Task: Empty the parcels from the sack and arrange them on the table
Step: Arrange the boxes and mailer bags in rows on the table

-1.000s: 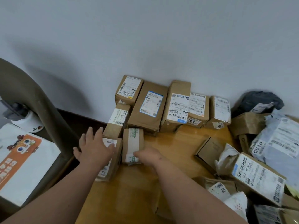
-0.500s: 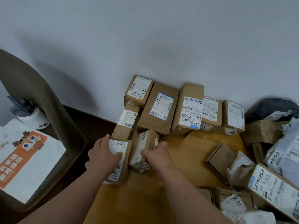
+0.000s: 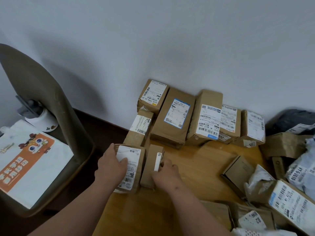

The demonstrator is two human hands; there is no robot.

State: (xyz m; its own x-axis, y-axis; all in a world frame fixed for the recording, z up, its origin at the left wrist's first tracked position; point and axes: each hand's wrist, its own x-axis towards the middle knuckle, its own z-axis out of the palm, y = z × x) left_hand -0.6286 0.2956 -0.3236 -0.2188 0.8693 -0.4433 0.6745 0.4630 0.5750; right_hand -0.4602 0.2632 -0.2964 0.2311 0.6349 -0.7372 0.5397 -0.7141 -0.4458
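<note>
Left hand (image 3: 111, 165) lies flat on one parcel (image 3: 132, 169); right hand (image 3: 166, 173) fingers clasp its neighbour (image 3: 150, 165).

A: What is reading clearly on the labels?
B: "82" is showing on the crumpled parcel (image 3: 252, 220), "476-2610" on the grey bag (image 3: 300, 171), "502-602" on the box under the left hand (image 3: 131, 167).

A single head-worn wide-angle camera looks forward and steeply down, from close above the near edge of the desk (image 3: 196, 167). It faces the wall (image 3: 170, 40) behind the desk, with both forearms reaching in from the bottom edge.
</note>
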